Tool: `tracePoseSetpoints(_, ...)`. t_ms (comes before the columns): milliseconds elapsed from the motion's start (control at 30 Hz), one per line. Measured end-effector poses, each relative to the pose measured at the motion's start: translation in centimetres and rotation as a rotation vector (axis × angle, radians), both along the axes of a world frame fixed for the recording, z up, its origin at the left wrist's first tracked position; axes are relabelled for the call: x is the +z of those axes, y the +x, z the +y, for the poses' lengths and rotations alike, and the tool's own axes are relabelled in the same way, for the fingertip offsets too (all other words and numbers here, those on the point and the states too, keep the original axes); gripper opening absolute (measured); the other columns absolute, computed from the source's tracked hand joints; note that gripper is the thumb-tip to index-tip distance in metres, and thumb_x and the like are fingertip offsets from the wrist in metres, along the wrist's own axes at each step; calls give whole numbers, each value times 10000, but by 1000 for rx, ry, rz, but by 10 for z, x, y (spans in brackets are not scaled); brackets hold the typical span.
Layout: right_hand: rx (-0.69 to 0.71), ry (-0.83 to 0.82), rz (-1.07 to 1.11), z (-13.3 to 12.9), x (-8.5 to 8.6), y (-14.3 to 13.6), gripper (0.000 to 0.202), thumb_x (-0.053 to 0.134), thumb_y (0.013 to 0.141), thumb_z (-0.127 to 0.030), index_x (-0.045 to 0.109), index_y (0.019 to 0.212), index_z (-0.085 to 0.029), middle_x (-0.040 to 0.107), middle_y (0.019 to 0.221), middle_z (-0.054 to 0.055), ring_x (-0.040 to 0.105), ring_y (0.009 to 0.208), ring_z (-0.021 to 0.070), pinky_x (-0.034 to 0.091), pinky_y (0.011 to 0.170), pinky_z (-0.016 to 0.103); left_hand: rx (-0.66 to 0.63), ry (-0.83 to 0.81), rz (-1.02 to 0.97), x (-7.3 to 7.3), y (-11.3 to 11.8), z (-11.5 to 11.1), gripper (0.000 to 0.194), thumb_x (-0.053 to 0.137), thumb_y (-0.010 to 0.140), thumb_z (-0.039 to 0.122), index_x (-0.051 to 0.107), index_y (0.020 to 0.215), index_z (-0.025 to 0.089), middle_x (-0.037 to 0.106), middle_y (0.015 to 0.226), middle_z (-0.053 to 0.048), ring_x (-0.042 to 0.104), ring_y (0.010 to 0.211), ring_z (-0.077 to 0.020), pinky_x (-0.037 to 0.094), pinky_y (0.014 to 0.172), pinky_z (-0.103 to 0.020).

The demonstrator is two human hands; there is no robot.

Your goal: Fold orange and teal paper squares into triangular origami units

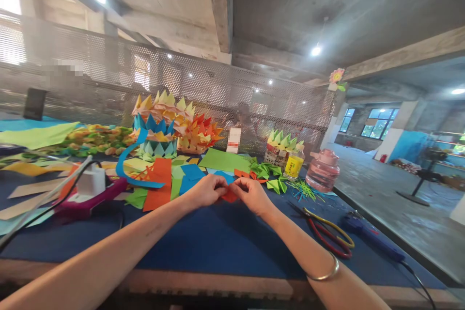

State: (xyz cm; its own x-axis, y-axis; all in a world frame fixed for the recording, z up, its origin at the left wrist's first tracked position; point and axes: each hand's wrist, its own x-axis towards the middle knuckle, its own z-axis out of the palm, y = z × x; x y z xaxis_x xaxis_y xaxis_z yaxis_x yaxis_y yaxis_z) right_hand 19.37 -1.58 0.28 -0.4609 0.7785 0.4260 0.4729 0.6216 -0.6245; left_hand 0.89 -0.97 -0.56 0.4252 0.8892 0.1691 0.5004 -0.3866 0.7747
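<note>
A small piece of orange-red paper (228,196) is pinched between my two hands, just above the blue tabletop. My left hand (208,189) has thumb and fingertips closed on its left side. From the other side, my right hand (252,194) grips it with thumb and forefinger, and a metal bangle circles that wrist. The fingers cover part of the paper, so its exact fold cannot be made out. Close beyond the hands lie blue paper sheets (192,177), an orange strip (158,185) and a heap of folded green paper pieces (264,170).
Pointed paper crowns (156,128) stand at the back left. To the right are scissors (327,232), a blue corded tool (374,236), a pink water bottle (322,170) and a yellow-labelled bottle (293,165). A magenta power strip (92,198) with cables sits left. Behind runs a perforated screen (203,77).
</note>
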Motion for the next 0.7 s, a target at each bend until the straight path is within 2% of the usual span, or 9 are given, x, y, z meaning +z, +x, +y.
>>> tracePoseSetpoints(100,1,57,13,-1,1,0,225,576,960,-345,626,999,-129,657,901,24,647,782,153,549,723,331,1,3,31,-2,-3,6,247,559,968,359,616,1019,124,642,889,-21,631,712,-132,549,648,-287)
tracePoseSetpoints(167,-5,119,18,-3,4,1,168,564,952,-262,605,1057,-137,645,963,43,633,841,168,534,748,341,-3,10,70,-2,-6,8,249,558,969,358,614,1028,124,643,897,-24,631,712,-132,548,639,-283)
tracePoseSetpoints(233,29,179,-12,-8,10,2,162,569,886,-135,610,1042,-148,632,1001,61,607,901,185,510,785,344,-27,32,124,-1,-8,7,247,576,957,356,624,1013,121,646,917,-25,639,746,-146,551,655,-292)
tracePoseSetpoints(333,173,231,-127,-21,18,6,237,586,747,-18,651,912,-176,634,973,56,588,955,197,475,869,339,-90,79,224,1,-11,1,240,609,934,351,641,977,117,653,948,-24,648,821,-180,553,718,-325)
tracePoseSetpoints(433,280,250,-228,-32,21,12,197,653,741,-68,654,897,-189,630,1004,58,591,948,196,472,875,327,-132,109,311,2,-13,-7,230,610,934,348,642,956,121,653,932,-22,646,815,-175,550,728,-330)
tracePoseSetpoints(567,299,260,-300,-36,15,19,211,785,763,-265,660,915,-189,629,1027,68,586,946,203,467,860,328,-122,155,380,-1,-9,-13,212,606,935,342,637,934,132,648,928,-26,635,818,-167,541,742,-334)
tracePoseSetpoints(700,318,270,-345,-32,9,21,113,755,818,-262,688,865,-185,651,980,64,582,921,198,453,837,319,-90,220,423,-1,-5,-18,177,625,918,320,634,919,144,639,965,-38,616,911,-188,513,830,-384)
